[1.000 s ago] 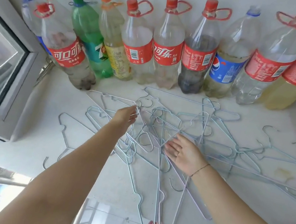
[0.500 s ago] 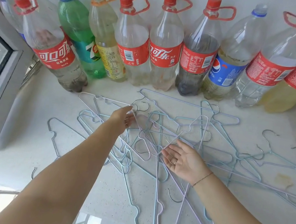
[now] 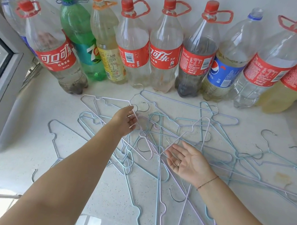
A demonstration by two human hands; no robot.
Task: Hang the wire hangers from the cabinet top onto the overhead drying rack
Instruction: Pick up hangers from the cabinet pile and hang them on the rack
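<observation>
left hand (image 3: 125,120) fingers grip a pale pink wire hanger (image 3: 111,98), ten o'clock of the right hand (image 3: 188,161), palm-up, fingers straight.

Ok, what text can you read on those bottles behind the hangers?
"可口可乐": leaning left bottle
"可口可乐 汽水": middle red-labelled bottle
"7": green bottle
"Coca-Cola": dark-liquid bottle
Blue-label bottle: lettering too small.
Fine print, barcodes: unreadable.
</observation>
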